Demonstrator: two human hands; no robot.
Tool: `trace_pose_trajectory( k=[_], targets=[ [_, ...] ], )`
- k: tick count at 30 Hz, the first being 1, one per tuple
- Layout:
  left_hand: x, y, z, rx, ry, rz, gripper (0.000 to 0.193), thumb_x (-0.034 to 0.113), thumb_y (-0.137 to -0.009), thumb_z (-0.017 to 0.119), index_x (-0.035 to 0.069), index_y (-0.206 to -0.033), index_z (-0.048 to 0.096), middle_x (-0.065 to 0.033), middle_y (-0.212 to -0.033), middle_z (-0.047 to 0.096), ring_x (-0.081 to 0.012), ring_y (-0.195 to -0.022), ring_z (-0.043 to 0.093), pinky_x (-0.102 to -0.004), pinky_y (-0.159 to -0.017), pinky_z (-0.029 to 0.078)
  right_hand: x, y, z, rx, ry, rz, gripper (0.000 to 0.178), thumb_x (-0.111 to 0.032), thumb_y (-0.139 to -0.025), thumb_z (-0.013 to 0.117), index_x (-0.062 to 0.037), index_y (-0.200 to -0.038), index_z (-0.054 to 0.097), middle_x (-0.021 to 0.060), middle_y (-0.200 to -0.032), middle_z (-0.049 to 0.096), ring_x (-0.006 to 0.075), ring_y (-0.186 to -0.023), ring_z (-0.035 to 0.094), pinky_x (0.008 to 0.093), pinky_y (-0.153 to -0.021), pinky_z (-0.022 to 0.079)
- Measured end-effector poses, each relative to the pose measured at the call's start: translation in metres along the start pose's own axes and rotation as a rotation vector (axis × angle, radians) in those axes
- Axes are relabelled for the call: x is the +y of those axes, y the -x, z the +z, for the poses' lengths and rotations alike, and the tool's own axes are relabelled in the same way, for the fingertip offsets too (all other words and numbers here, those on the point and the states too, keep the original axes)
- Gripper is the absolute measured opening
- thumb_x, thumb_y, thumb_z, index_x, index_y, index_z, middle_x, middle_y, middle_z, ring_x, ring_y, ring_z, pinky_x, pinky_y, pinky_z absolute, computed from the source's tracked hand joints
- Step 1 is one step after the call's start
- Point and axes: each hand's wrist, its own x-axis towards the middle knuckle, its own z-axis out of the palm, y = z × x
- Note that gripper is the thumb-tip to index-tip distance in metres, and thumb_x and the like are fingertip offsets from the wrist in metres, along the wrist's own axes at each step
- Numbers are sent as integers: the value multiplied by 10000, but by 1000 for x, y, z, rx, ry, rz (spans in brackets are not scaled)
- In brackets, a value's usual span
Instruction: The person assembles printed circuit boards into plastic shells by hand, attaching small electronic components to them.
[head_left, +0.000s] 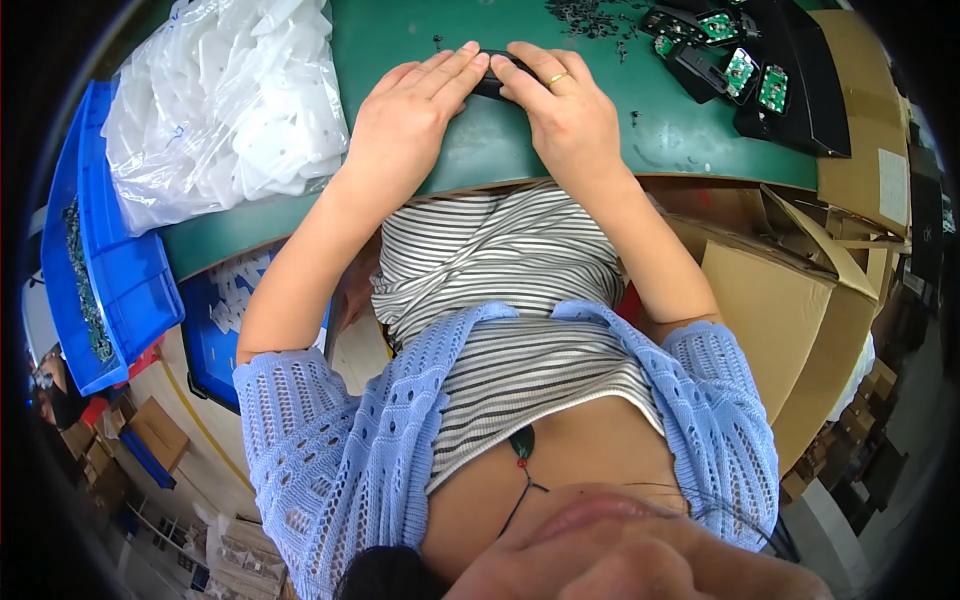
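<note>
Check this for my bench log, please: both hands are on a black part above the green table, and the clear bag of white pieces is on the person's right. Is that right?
Not quite: the head view shows the clear bag of white pieces on the person's left. The left hand and right hand are indeed on the black part above the green table.

Looks steeply down from head height through wide fisheye; takes in, close by, bare hands (405, 115) over flat green surface (485, 155) toward top, striped black-and-white knit shirt (490, 262) mid-frame.

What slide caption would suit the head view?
Left hand and right hand hold a black part at a green table.
</note>
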Motion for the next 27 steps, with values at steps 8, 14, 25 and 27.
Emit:
trace_pose_trajectory(
  k=[8, 14, 25, 27],
  targets=[
    [-6, -26, 9, 82, 94, -165, 418, 173, -770, 679, 70, -1164, 583, -100, -1056, 639, -226, -929, 613, -317, -802, 483, 41, -41, -13, -356, -550, 348, 195, -176, -859, 604, -70, -1010, 667, 65, -912, 660, 157, -808, 604, 262, -728, 470],
    [-8, -40, 10, 116, 738, -593, 291, 239, -891, 592, 10, -1070, 607, -84, -826, 664, -139, -701, 636, -258, -645, 492, 38, -37, 0, -72, -990, 507, 302, -233, -953, 486, -13, -1133, 588, 39, -960, 622, 115, -890, 549, 255, -797, 444],
    [3, -60, 0, 180, 1036, -661, 301, 149, -884, 609, -63, -1091, 559, -104, -885, 650, -137, -703, 644, -204, -593, 508, 36, -56, 7, 62, -1026, 425, 186, -196, -879, 596, -78, -1012, 653, 24, -900, 634, 94, -746, 550, 265, -675, 452],
    [-2, -73, -1, 206, 978, -639, 293, 170, -881, 609, -41, -1080, 572, -113, -873, 659, -166, -684, 651, -240, -591, 513, 42, -68, 11, 84, -982, 447, 217, -150, -941, 488, -19, -1079, 594, 31, -917, 605, 107, -861, 537, 238, -782, 436]
  ],
)
